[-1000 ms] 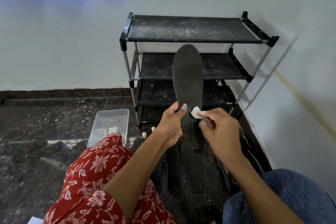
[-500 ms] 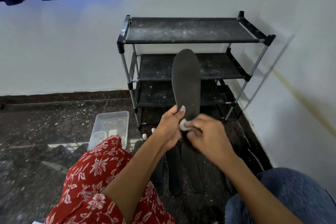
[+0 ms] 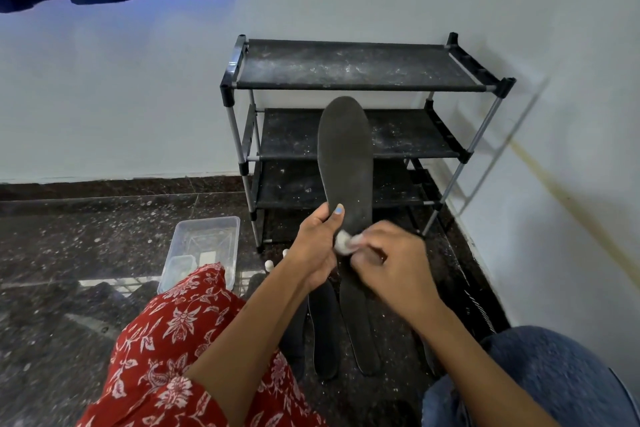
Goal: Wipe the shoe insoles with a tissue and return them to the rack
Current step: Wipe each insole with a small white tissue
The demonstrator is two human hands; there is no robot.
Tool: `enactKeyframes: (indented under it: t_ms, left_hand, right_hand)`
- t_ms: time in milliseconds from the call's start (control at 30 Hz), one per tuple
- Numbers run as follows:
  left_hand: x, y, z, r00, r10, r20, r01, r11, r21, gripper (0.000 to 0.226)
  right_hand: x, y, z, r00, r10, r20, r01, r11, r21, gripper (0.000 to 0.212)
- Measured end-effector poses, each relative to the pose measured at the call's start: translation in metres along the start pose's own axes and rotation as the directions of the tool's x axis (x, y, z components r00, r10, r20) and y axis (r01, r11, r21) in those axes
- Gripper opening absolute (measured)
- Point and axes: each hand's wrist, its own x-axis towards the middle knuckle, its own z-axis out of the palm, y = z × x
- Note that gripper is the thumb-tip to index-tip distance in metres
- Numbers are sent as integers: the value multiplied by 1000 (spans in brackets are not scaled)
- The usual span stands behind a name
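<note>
A dark grey insole (image 3: 344, 163) stands upright in front of the black three-shelf shoe rack (image 3: 349, 69). My left hand (image 3: 317, 246) grips its lower left edge, thumb on the face. My right hand (image 3: 388, 263) pinches a small white tissue wad (image 3: 344, 242) and presses it against the insole's lower part, right beside my left thumb. Several more dark insoles (image 3: 356, 329) lie on the floor below my hands, partly hidden by my arms.
A clear plastic tub (image 3: 204, 246) sits on the dark speckled floor left of the rack. White walls meet in the corner behind the rack. My knees, one in red floral cloth (image 3: 180, 350) and one in blue denim (image 3: 540, 381), fill the foreground.
My right hand has slid the tissue leftward across the insole's lower part, from its right edge to beside my left thumb. The insole stays upright in my left hand.
</note>
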Motion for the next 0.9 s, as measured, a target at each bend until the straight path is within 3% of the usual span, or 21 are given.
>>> enactKeyframes:
  t_ms: [67, 133, 233, 367, 433, 533, 600, 667, 767, 900]
  left_hand:
    - [-2, -1, 1, 999, -15, 43, 16, 1000, -12, 30]
    - [-6, -2, 4, 996, -30, 82, 31, 1000, -4, 30]
    - [-7, -4, 3, 994, -36, 107, 37, 999, -11, 29]
    - [-3, -1, 0, 997, -29, 69, 33, 998, -62, 26]
    - [-3, 1, 0, 997, -24, 71, 28, 998, -62, 25]
    - [-3, -1, 3, 997, -30, 78, 35, 998, -59, 26]
    - [-4, -2, 3, 997, -32, 77, 35, 999, -38, 27]
    - [-4, -2, 1, 998, -23, 58, 25, 999, -41, 25]
    - [0, 1, -4, 1000, 2, -3, -3, 997, -82, 25]
    - [0, 1, -2, 1000, -8, 11, 8, 998, -57, 28]
  right_hand:
    - [13, 6, -7, 979, -28, -203, 9, 995, -95, 18]
    - [24, 11, -12, 967, -46, -252, -2, 982, -187, 23]
    - [24, 16, -11, 983, -74, -166, 28, 965, -261, 26]
    - [5, 6, -4, 986, -131, 104, 153, 956, -252, 11]
    - [7, 5, -7, 994, -109, 27, 112, 977, -179, 16]
    - [22, 13, -14, 982, -90, -164, 48, 969, -243, 20]
    - [20, 16, -12, 987, -87, -137, 43, 954, -297, 22]
    - [7, 12, -3, 995, -89, -32, 74, 945, -319, 9]
    - [-6, 4, 1, 990, -69, 121, 93, 976, -199, 17]
    - [13, 11, -7, 990, -37, -134, 9, 979, -203, 23]
